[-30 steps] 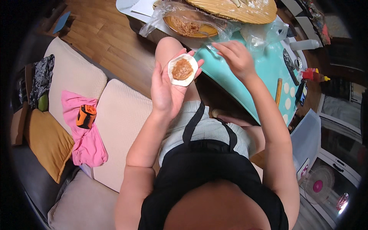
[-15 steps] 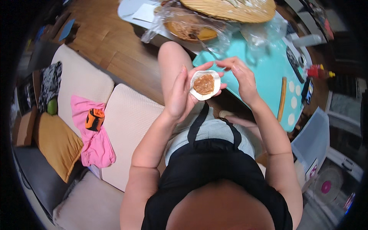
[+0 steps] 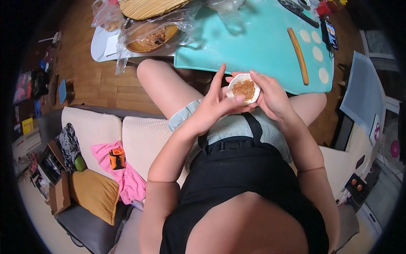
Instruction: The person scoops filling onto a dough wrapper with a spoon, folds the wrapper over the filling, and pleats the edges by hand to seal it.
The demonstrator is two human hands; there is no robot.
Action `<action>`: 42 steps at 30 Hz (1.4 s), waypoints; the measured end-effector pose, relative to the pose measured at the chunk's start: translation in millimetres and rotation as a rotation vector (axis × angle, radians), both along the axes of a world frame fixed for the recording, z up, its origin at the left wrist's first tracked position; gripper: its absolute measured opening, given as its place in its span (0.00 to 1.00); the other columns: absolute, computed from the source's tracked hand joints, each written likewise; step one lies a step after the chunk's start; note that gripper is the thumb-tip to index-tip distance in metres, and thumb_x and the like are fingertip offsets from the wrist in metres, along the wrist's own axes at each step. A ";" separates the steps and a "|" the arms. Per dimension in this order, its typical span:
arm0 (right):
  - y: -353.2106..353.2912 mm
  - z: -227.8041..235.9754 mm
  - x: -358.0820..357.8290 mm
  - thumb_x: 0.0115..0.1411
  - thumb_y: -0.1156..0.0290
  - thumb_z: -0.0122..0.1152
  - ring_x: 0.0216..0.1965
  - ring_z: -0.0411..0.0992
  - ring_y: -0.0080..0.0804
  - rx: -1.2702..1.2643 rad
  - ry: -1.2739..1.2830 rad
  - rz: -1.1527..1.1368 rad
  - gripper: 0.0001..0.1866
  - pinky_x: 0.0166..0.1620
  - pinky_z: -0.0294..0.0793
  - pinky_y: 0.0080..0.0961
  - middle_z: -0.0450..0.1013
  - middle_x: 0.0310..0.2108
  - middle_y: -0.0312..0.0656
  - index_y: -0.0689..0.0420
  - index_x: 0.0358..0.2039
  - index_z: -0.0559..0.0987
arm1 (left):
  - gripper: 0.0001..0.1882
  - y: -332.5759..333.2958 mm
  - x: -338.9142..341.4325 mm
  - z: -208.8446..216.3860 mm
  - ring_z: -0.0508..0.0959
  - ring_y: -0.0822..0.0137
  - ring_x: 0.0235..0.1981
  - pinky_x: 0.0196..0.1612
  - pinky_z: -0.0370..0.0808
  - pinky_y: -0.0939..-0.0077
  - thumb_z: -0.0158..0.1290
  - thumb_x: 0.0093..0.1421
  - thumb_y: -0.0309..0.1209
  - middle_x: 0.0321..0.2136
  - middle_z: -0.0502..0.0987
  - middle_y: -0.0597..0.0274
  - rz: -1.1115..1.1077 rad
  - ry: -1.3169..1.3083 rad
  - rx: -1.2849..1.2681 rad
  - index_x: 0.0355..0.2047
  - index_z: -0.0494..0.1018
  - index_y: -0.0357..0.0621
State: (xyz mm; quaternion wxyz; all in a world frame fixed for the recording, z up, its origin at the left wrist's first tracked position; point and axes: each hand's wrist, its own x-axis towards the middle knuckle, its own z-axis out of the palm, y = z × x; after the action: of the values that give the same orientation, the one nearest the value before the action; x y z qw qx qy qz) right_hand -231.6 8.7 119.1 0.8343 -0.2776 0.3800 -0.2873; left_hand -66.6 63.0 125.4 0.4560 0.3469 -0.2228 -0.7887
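Note:
A round white dumpling wrapper (image 3: 240, 78) lies flat between my two hands, over my lap and just in front of the mat's near edge. Brown minced filling (image 3: 244, 89) is spread over its middle. My left hand (image 3: 215, 103) supports it from the left, with the thumb on its lower edge and the index finger stretched upward. From the right, my right hand (image 3: 271, 95) pinches the rim with thumb and fingers. Some fingertips are hidden beneath the wrapper.
A turquoise mat (image 3: 237, 48) covers the table, with a wooden rolling pin (image 3: 298, 57) and several dough rounds (image 3: 317, 54) at right. A bowl (image 3: 171, 34) of filling, partly under plastic, stands left, below a woven tray (image 3: 148, 6). A phone (image 3: 331, 36) lies far right.
My right hand has come down from beside the wrapper and now grips its right edge. My left thumb has moved onto the wrapper. The view has shifted, showing more of the mat.

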 end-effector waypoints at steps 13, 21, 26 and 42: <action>5.5 8.2 -17.7 0.68 0.59 0.32 0.48 0.71 0.42 0.063 -0.080 0.145 0.27 0.52 0.70 0.32 0.68 0.47 0.60 0.74 0.52 0.63 | 0.23 18.5 18.7 -25.9 0.70 0.67 0.24 0.23 0.67 0.77 0.62 0.40 0.22 0.26 0.71 0.66 0.385 -1.261 -1.484 0.41 0.74 0.44; 14.4 25.4 -13.4 0.66 0.46 0.27 0.55 0.64 0.38 0.259 -0.452 0.127 0.37 0.57 0.63 0.31 0.63 0.53 0.56 0.72 0.55 0.59 | 0.14 17.1 9.7 -31.7 0.67 0.71 0.29 0.27 0.66 0.80 0.60 0.38 0.22 0.31 0.70 0.69 0.588 -1.273 -1.839 0.29 0.79 0.48; 24.5 20.1 -10.5 0.68 0.59 0.31 0.55 0.65 0.39 0.164 -0.325 0.122 0.28 0.58 0.63 0.31 0.63 0.53 0.56 0.72 0.55 0.59 | 0.15 21.8 5.7 -33.8 0.67 0.72 0.33 0.29 0.65 0.81 0.60 0.40 0.24 0.38 0.70 0.74 0.562 -1.319 -1.804 0.32 0.79 0.53; 11.0 5.5 -3.8 0.67 0.66 0.36 0.49 0.69 0.41 0.019 -0.119 0.059 0.21 0.53 0.69 0.32 0.66 0.49 0.59 0.71 0.51 0.65 | 0.12 24.5 -1.2 -18.0 0.68 0.67 0.38 0.50 0.69 0.59 0.67 0.36 0.30 0.37 0.72 0.69 0.431 -1.282 -1.440 0.25 0.80 0.52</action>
State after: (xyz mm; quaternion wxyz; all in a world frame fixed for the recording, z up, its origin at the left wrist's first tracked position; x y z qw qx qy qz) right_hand -235.4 19.7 124.5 0.8661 -0.2632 0.3242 -0.2747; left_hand -67.9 87.5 107.4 0.4851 0.3815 -0.7864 -0.0276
